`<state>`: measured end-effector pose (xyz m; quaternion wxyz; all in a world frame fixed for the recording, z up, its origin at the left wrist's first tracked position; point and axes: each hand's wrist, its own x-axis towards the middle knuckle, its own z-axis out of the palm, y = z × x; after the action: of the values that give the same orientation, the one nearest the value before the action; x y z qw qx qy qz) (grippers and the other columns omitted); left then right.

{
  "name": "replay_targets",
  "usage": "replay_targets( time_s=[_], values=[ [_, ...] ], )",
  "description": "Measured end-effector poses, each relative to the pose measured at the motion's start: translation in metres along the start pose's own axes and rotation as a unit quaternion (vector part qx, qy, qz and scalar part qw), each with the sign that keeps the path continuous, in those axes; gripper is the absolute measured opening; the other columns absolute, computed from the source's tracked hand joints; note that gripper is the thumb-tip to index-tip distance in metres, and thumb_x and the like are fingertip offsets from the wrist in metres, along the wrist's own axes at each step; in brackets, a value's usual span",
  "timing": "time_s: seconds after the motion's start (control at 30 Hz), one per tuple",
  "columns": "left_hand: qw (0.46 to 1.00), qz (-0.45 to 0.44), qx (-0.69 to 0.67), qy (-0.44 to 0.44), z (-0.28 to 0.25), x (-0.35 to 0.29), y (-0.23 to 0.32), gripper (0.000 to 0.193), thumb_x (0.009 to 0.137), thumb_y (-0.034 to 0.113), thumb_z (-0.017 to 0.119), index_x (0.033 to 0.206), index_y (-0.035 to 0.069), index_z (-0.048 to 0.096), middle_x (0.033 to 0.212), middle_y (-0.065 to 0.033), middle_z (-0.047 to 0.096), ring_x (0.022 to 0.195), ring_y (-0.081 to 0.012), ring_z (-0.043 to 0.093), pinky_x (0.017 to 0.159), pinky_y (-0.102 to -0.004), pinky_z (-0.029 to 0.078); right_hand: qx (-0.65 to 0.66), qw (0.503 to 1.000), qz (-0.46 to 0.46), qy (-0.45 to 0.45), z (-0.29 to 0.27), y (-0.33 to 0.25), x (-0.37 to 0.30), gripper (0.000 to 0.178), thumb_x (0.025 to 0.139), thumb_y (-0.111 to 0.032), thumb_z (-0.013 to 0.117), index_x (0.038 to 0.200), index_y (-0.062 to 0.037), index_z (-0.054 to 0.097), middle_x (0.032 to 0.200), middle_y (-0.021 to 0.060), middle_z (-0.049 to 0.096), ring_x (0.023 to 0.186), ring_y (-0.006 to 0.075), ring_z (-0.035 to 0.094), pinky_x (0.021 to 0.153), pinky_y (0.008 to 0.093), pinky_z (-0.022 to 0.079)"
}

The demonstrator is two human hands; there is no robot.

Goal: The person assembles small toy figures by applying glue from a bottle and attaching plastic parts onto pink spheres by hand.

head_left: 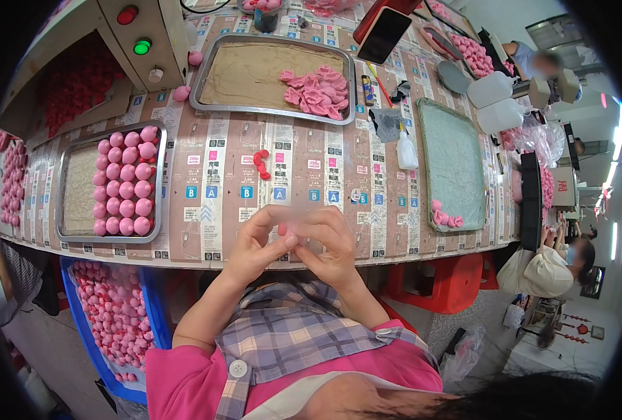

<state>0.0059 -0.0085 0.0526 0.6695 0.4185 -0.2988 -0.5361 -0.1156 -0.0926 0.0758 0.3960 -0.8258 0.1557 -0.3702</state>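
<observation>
Close together at the table's near edge, my left hand (253,241) and my right hand (330,246) meet with fingers curled and thumbs nearly touching. A small pinkish-red piece (282,229) shows between my left thumb and fingers; its kind is too small to tell. My right fingers bend around the same spot, and what they pinch is hidden and partly blurred. Just beyond the hands, several small red pieces (261,165) lie in a short row. Farther off, a metal tray (244,70) bears a heap of thin, pink, cup-like pieces (316,92).
At left, a metal tray (80,189) holds rows of pink balls (127,183); a machine (153,42) with red and green lights stands behind. A greenish tray (454,161), white bottle (407,150) and phone (384,35) are rightward. Below stand a blue crate (158,308) and red stool (437,287).
</observation>
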Motion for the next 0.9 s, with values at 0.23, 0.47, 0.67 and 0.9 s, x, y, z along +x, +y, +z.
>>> replay_targets(
  time_s=[0.23,0.47,0.67,0.9],
  values=[
    [0.999,-0.018,-0.046,-0.003,-0.002,-0.002,-0.004,0.027,0.075,0.008,0.059,0.101,0.003,0.052,0.097,-0.0034,0.052,0.094,-0.0118,0.046,0.083,-0.0269,0.034,0.006,1.0,0.026,0.008,0.0,-0.001,-0.001,0.035,0.057,-0.001,0.067,0.089,-0.0068,0.055,0.089,0.0058,0.055,0.083,0.0224,0.05,0.073,0.032,0.04],
    [0.992,0.077,0.066,-0.071,-0.012,0.004,0.0,0.023,0.072,0.011,0.063,0.094,0.005,0.057,0.093,-0.0043,0.053,0.087,-0.0139,0.047,0.079,-0.0296,0.034,0.182,0.972,0.145,0.023,-0.002,0.002,-0.008,0.032,0.065,-0.005,0.067,0.093,-0.0048,0.052,0.094,0.0072,0.053,0.089,0.0188,0.05,0.08,0.0297,0.038],
    [0.944,0.143,0.278,-0.103,-0.013,0.006,0.017,0.032,0.062,0.01,0.069,0.093,0.006,0.059,0.087,-0.006,0.052,0.087,-0.0214,0.048,0.077,-0.0317,0.036,0.254,0.949,0.181,-0.042,-0.01,0.008,-0.008,0.036,0.067,-0.006,0.067,0.099,-0.0027,0.052,0.096,0.0067,0.052,0.092,0.0161,0.049,0.084,0.0283,0.037],
    [0.868,0.252,0.427,0.016,-0.005,0.003,0.014,0.038,0.052,0.006,0.073,0.088,0.011,0.06,0.101,-0.0082,0.047,0.093,-0.0254,0.046,0.078,-0.0347,0.038,0.416,0.852,0.317,-0.014,-0.004,-0.002,-0.009,0.033,0.072,-0.008,0.064,0.101,-0.0004,0.05,0.096,0.006,0.052,0.093,0.0131,0.048,0.082,0.0264,0.038]
  ],
)
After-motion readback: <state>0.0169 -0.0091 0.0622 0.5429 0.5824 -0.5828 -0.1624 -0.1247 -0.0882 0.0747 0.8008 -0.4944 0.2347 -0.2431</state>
